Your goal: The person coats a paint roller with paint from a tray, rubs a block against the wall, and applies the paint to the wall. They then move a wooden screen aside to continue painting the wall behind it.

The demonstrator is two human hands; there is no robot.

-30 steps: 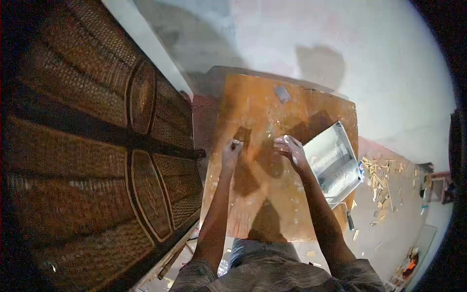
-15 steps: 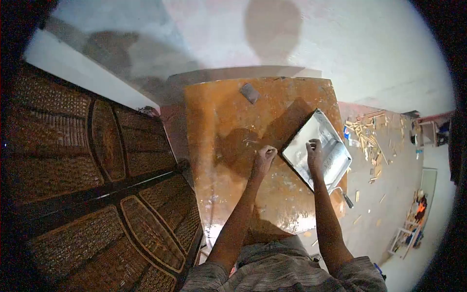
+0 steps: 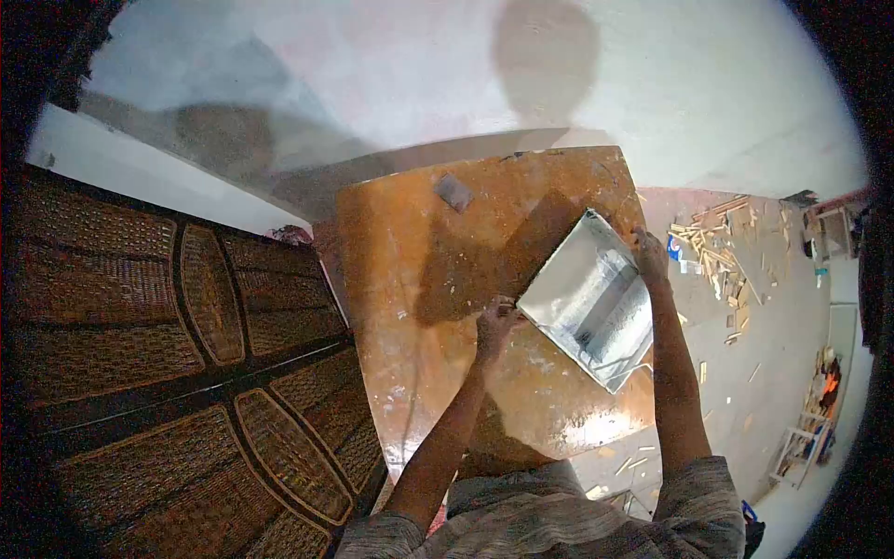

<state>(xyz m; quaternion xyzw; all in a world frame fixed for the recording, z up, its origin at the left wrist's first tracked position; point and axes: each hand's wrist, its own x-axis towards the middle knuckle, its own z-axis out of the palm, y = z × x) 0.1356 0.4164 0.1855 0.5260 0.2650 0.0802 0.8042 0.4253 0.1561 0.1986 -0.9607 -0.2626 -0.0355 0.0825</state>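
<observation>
A metallic-lined paint tray (image 3: 566, 284) lies turned cornerwise on the worn wooden table (image 3: 400, 270). Inside it is what looks like a paint roller (image 3: 610, 312), with its handle mostly hidden behind my right forearm. My left hand (image 3: 496, 326) is at the tray's left corner, its fingers closed around the rim there. At the far right side of the tray, my right hand (image 3: 650, 256) has its fingers bent over the edge; part of its grip is hidden.
A small grey block (image 3: 453, 193) rests near the table's back left. Dark woven-patterned panels (image 3: 121, 289) stand close on the left. Scattered wood offcuts (image 3: 717, 252) cover the floor to the right, and a pale wall (image 3: 419, 74) rises behind the table.
My right hand has gone from above the tray's inside to its right edge. My left hand has come to the tray's left corner. The whole view has shifted slightly.
</observation>
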